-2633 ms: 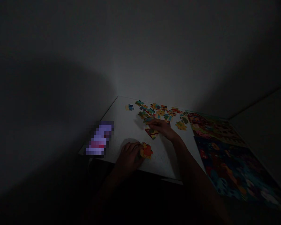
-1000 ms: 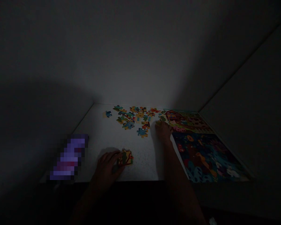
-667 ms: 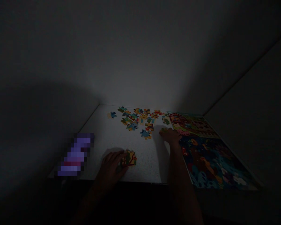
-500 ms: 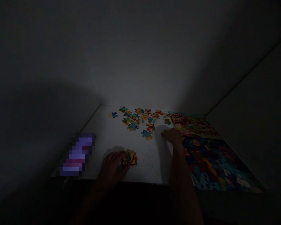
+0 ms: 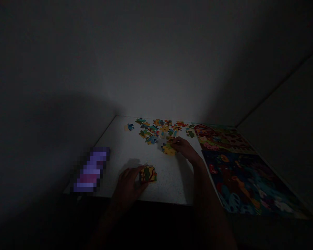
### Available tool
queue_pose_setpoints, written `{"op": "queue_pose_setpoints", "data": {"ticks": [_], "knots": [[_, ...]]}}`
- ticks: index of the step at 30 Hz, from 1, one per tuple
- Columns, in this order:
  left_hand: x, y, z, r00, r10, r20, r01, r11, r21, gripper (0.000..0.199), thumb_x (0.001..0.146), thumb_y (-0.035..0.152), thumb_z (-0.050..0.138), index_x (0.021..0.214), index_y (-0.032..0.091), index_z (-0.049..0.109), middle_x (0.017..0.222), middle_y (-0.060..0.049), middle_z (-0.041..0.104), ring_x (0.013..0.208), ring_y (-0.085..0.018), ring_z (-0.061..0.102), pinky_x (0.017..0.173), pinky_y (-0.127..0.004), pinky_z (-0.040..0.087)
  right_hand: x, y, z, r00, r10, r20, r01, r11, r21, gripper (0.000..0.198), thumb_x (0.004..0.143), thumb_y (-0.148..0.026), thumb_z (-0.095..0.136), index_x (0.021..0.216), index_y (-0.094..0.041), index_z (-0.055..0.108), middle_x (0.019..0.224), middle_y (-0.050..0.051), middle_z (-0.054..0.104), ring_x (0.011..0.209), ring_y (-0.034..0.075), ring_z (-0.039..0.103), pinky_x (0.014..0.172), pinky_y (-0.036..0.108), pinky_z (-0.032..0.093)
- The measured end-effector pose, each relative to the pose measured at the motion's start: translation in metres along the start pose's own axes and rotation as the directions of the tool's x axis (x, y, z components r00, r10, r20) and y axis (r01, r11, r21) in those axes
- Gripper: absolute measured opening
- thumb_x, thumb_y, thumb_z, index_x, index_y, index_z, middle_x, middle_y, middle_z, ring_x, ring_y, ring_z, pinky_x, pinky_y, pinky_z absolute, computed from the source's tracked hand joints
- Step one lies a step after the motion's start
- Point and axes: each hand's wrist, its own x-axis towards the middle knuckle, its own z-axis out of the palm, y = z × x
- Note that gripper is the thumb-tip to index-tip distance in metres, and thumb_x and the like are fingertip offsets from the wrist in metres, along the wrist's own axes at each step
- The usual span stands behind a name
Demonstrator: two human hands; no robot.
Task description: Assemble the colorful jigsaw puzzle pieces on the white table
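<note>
Dimly lit as it is, we can make out our left hand (image 5: pixel 129 183) resting on the white table (image 5: pixel 120 152) near its front edge, at about seven o'clock from the middle of the tabletop. Its fingers are closed around a small joined cluster of puzzle pieces (image 5: pixel 148 174), pinching its left side while the cluster lies flat on the table. The cluster shows yellow, green and red.

Our right hand (image 5: pixel 184 148) reaches further out, toward twelve o'clock from the left hand. Its fingertips rest on a yellowish loose piece (image 5: pixel 168 149) just at the near edge of the scattered pile of pieces (image 5: pixel 159 129); we cannot tell whether the fingers actually grip that piece or only press on it, since the light is too low. The right forearm runs back toward us along the left border of the puzzle boards.

The pile spreads across the far part of the table, between eleven and one o'clock, with one blue piece (image 5: pixel 130 127) lying apart at its left end. At three o'clock from the right hand lie two picture boards, a farm scene (image 5: pixel 224 139) farther away and a dark blue sea scene (image 5: pixel 245 180) nearer to us, touching edge to edge. At nine o'clock from the left hand, at the table's left corner, sits a blurred purple object (image 5: pixel 91 170).
</note>
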Motion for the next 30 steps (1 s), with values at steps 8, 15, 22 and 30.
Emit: {"op": "queue_pose_setpoints", "data": {"ticks": [8, 15, 22, 30], "knots": [[-0.001, 0.002, 0.002, 0.998, -0.060, -0.014, 0.060, 0.998, -0.001, 0.062, 0.079, 0.029, 0.072, 0.137, 0.026, 0.050, 0.134, -0.006, 0.062, 0.119, -0.029, 0.057, 0.106, -0.049, 0.042, -0.010, -0.020, 0.050, 0.848, -0.017, 0.529, -0.074, 0.986, 0.151, 0.036, 0.068, -0.031, 0.076, 0.094, -0.020, 0.053, 0.070, -0.005, 0.062, 0.062, 0.010, 0.054, 0.059, 0.023, 0.040], [-0.001, -0.001, 0.004, 0.996, -0.092, -0.006, 0.092, 0.996, -0.022, 0.059, 0.077, 0.027, 0.074, 0.133, 0.024, 0.054, 0.130, -0.008, 0.063, 0.120, -0.030, 0.058, 0.104, -0.048, 0.044, -0.011, -0.015, 0.076, 0.794, -0.053, 0.606, -0.029, 0.992, 0.124, 0.031, 0.070, -0.032, 0.077, 0.093, -0.017, 0.062, 0.078, -0.001, 0.064, 0.071, 0.012, 0.059, 0.065, 0.024, 0.044], [-0.001, 0.003, 0.002, 0.998, -0.058, 0.016, 0.058, 0.998, 0.003, 0.060, 0.081, 0.028, 0.070, 0.138, 0.025, 0.049, 0.128, -0.007, 0.064, 0.118, -0.029, 0.056, 0.104, -0.048, 0.042, -0.011, -0.009, 0.079, 0.831, -0.055, 0.554, 0.065, 0.998, 0.002, 0.024, 0.070, -0.031, 0.075, 0.084, -0.018, 0.061, 0.077, -0.002, 0.062, 0.071, 0.013, 0.057, 0.065, 0.025, 0.045], [0.001, 0.003, -0.002, 0.998, 0.029, 0.056, -0.032, 0.998, 0.047, 0.042, 0.085, 0.029, 0.065, 0.127, 0.028, 0.059, 0.133, -0.004, 0.063, 0.121, -0.027, 0.055, 0.104, -0.047, 0.041, -0.009, -0.007, 0.079, 0.877, -0.103, 0.470, 0.167, 0.981, -0.097, 0.012, 0.077, -0.029, 0.066, 0.081, -0.018, 0.064, 0.076, -0.001, 0.064, 0.071, 0.014, 0.059, 0.068, 0.026, 0.046]]}}
